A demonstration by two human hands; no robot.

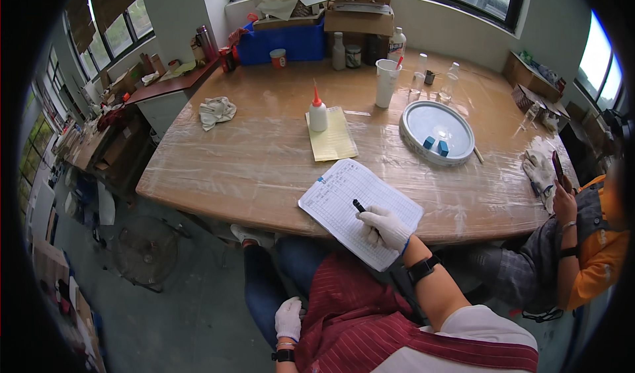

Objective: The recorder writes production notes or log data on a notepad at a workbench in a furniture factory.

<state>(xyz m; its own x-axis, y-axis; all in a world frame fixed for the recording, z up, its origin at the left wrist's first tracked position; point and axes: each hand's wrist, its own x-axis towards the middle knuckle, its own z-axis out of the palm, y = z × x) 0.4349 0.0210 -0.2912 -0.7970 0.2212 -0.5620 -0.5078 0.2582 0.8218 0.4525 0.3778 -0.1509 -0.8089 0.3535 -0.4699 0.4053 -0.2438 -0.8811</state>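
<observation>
One broad wooden table (264,154), wrapped in glossy, wrinkled plastic film, is spread beyond the right hand (385,227). Further out from that hand a round grey tray (423,118) is set, holding two small blue blocks (436,145). A flat sheet of lined paper (344,197) is pressed under the right hand at the table's near edge, partly overhanging it. A slim black pen (359,206) is gripped in the white-gloved fingers, tip on the paper. The left hand (288,319), also gloved in soft white fabric, is rested loosely curled and empty on a dark blue trouser leg (261,287), well apart from the paper
</observation>
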